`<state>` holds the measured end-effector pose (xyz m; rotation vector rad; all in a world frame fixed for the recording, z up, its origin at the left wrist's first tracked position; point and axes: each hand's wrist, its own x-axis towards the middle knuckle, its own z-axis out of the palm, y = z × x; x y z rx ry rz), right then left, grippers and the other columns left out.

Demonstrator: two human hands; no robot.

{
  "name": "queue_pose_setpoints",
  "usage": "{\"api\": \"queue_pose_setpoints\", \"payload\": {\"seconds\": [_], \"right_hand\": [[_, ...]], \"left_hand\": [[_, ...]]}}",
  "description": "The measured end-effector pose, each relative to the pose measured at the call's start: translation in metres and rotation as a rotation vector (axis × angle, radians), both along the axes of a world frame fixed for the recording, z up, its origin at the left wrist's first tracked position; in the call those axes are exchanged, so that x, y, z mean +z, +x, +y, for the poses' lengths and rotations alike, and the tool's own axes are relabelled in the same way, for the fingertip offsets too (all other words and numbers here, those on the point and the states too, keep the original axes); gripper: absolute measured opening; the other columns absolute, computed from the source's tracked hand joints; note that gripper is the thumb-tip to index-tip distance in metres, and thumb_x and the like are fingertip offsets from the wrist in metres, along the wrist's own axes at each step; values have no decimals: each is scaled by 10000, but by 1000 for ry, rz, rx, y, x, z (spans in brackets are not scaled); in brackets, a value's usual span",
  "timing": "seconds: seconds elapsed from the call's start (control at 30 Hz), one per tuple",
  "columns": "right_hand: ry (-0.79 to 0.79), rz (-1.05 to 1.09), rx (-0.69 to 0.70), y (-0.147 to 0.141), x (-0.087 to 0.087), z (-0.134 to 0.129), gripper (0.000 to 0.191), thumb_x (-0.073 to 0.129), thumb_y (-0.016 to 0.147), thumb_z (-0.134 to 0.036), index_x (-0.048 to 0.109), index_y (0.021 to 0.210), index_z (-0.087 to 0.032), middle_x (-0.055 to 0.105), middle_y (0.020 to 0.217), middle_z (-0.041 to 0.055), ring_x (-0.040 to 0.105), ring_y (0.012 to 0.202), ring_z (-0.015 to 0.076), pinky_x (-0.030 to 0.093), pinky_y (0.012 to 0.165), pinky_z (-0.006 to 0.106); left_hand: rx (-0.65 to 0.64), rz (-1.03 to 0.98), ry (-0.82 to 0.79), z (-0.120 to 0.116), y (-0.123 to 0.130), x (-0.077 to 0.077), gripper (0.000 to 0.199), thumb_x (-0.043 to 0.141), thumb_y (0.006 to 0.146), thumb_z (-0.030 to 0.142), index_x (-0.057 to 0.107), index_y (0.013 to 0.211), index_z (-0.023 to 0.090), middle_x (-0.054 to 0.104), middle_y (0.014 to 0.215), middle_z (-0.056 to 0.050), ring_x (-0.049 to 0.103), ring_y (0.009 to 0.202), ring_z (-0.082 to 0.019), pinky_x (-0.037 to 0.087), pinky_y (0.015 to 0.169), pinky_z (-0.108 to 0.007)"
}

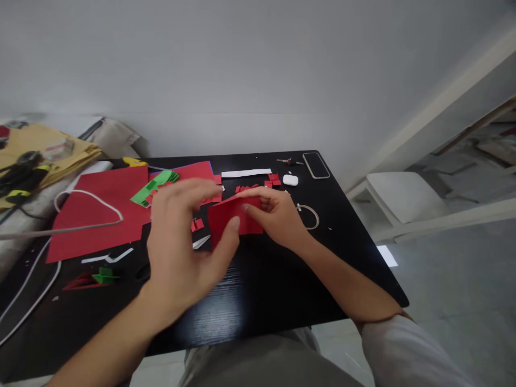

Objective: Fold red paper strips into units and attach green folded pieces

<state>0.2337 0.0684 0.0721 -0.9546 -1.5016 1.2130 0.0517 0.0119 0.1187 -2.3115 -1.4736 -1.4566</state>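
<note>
Holding a piece of red paper (220, 216) here, with the right hand (282, 215) pinching it near its right end, thumb on the near face and fingers behind. It's up over the black table (290, 290), roughly mid-table, tilted rather than lying flat. The left hand (173, 242) is wide open, thumb well away from the fingers, kinda blurry. Its thumb overlaps the paper in this view, but can't tell if it's actually touching.

Past the hands there's a white paper strip (246, 173) with little red bits near it, then a white earbud case (290, 180) and a phone (316, 165) by the far right corner. A coiled cable (310, 216) sits just right of the right hand. Over on the left, a big red sheet (97, 215) has a white cable (80, 229) looping across it, with folded green paper (151, 187) at its right side and a small green paper piece (105, 276) nearer the person.
</note>
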Motion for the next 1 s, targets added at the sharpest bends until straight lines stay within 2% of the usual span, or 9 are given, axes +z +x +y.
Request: {"api": "queue_pose_setpoints", "payload": {"seconds": [0.07,0.13,0.23,0.33,0.57,0.77,1.0], "right_hand": [[23,-94,29,0,-4,0,174,713,875,-217,776,1036,-235,777,897,12,731,826,189,600,760,352],[22,-143,30,-1,-8,0,196,726,871,-218,746,1065,-232,756,837,-5,711,762,174,586,719,335],[24,-161,-2,-2,-11,-1,208,753,854,-216,676,1047,-221,752,823,-14,714,735,166,584,717,325],[73,-220,-14,-3,-11,-3,169,754,852,-191,668,994,-219,775,885,1,747,810,179,597,783,336],[133,-283,89,-3,-7,-6,146,726,884,-128,705,991,-226,796,989,13,771,915,189,608,856,346],[149,-303,98,-2,-7,-5,107,675,950,-166,716,1030,-223,797,1020,26,752,925,189,602,861,353],[140,-281,93,-2,-7,-3,90,703,936,-183,727,1014,-222,802,1004,25,766,936,193,603,887,363]], "left_hand": [[-30,48,-237,11,-9,2,388,710,877,267,614,1252,247,689,1262,-98,663,1152,-304,554,956,-467],[-63,96,-454,21,-14,0,274,672,884,272,661,1155,231,742,1151,-64,714,1011,-267,565,878,-411],[-84,176,-595,29,-17,-5,172,598,899,238,706,1032,226,778,999,-31,726,859,-230,533,763,-349],[-67,236,-619,30,-17,-7,187,577,907,226,724,1022,234,789,961,-22,718,808,-219,489,718,-322],[-48,370,-630,33,-21,-9,172,598,917,283,762,954,242,758,766,-20,653,657,-215,397,628,-307],[-74,398,-584,35,-20,-10,177,575,929,240,746,971,226,752,773,-28,642,645,-200,382,634,-297],[-55,425,-544,33,-19,-10,180,574,934,223,750,967,224,756,779,-34,648,655,-208,380,624,-303]]}}
